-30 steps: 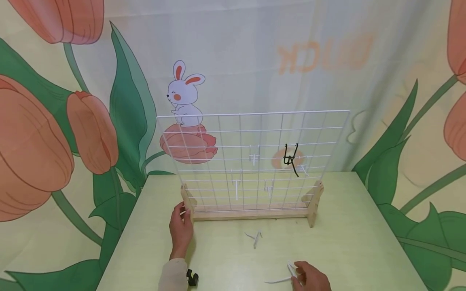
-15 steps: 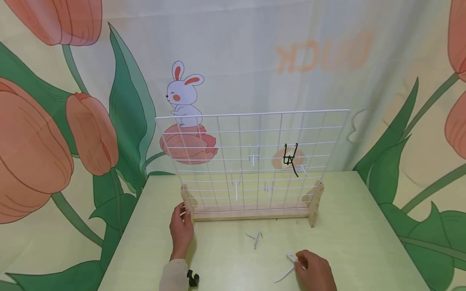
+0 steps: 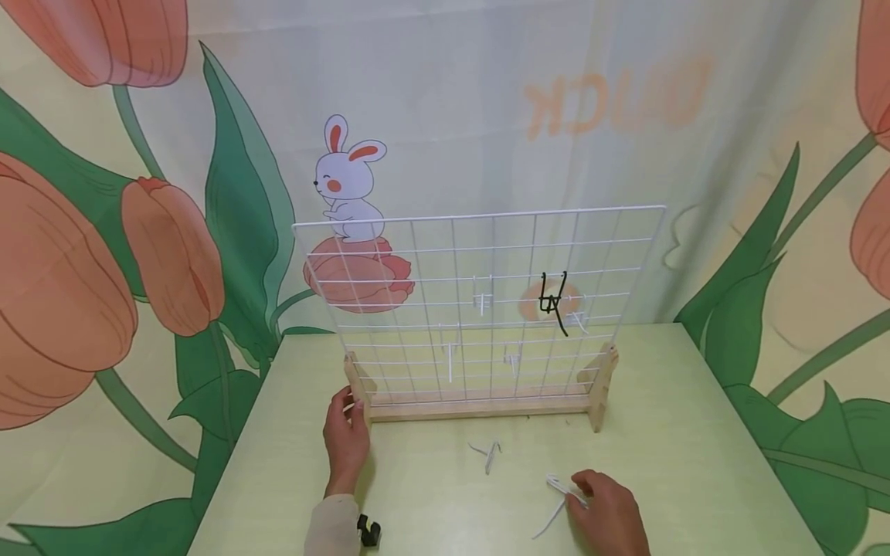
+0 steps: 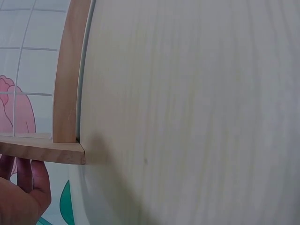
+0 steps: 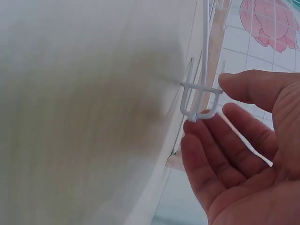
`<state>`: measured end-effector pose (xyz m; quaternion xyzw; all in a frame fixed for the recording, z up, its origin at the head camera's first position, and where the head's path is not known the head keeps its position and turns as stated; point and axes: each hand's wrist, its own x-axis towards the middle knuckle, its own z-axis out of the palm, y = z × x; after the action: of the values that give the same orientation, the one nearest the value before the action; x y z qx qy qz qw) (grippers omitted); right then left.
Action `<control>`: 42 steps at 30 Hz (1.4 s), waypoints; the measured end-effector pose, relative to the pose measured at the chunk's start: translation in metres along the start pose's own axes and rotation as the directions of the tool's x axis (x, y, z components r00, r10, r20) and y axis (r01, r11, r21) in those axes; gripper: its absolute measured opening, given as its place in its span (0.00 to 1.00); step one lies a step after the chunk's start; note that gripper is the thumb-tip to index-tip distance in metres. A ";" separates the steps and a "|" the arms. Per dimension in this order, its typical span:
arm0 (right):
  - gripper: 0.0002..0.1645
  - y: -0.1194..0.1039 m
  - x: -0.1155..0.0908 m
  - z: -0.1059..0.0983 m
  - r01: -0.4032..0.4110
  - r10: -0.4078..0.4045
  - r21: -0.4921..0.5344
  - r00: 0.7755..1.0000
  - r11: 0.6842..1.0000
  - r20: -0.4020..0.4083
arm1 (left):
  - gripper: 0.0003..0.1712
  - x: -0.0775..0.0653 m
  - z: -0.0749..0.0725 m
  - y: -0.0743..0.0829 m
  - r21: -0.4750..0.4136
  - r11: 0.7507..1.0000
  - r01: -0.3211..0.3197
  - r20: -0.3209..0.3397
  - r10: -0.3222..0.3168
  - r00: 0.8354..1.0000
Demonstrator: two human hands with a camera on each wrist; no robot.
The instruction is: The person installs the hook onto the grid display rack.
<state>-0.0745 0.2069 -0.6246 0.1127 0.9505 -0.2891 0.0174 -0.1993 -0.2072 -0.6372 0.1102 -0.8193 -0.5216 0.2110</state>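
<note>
My right hand (image 3: 606,510) pinches a white wire hook (image 3: 558,485) low over the front right of the table. In the right wrist view the thumb and fingers are at the side and lower edge of the hook's squarish frame (image 5: 200,87), its long prong pointing away. My left hand (image 3: 345,444) touches the left wooden end piece (image 3: 358,380) of a stand; the left wrist view shows fingertips (image 4: 40,169) against its outer face. The stand holds up a white wire grid panel (image 3: 453,262). Another white hook (image 3: 490,457) lies on the table before the stand.
A black hook (image 3: 552,303) hangs on the grid at the right. Several white hooks hang there too, one of them (image 3: 450,359) left of centre. A wooden crossbar (image 3: 480,409) joins the stand's ends. Behind the table (image 3: 695,432) is a printed curtain (image 3: 452,100).
My right hand has moved slightly away from me and to the right with the white hook, whose prong has swung to point more toward me. The left hand stays at the stand.
</note>
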 end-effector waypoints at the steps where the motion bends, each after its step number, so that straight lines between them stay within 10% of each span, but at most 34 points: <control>1: 0.17 -0.001 -0.003 -0.002 -0.025 0.025 -0.004 1.000 1.000 0.003 | 0.19 0.000 0.000 0.000 0.002 1.000 0.000 0.000 0.000 1.000; 7: 0.17 -0.002 -0.016 -0.010 -0.119 0.119 0.005 0.993 0.993 -0.003 | 0.19 0.000 0.000 0.001 -0.007 1.000 -0.001 -0.002 0.001 1.000; 24: 0.07 0.008 0.001 -0.004 -0.019 0.021 0.018 0.991 1.000 -0.134 | 0.20 0.000 0.000 0.000 -0.015 1.000 -0.011 -0.011 0.011 1.000; 33: 0.05 0.006 0.020 -0.010 -0.019 0.020 0.048 1.000 0.999 -0.016 | 0.19 0.000 -0.001 0.000 -0.003 1.000 0.021 0.008 -0.021 1.000; 42: 0.04 0.003 0.043 -0.003 0.113 -0.110 0.023 0.990 0.993 -0.089 | 0.20 0.003 0.000 -0.001 -0.010 1.000 0.013 -0.001 -0.013 1.000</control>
<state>-0.1153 0.2192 -0.6280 0.0722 0.9510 -0.2977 -0.0418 -0.2017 -0.2092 -0.6378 0.1147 -0.8160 -0.5267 0.2087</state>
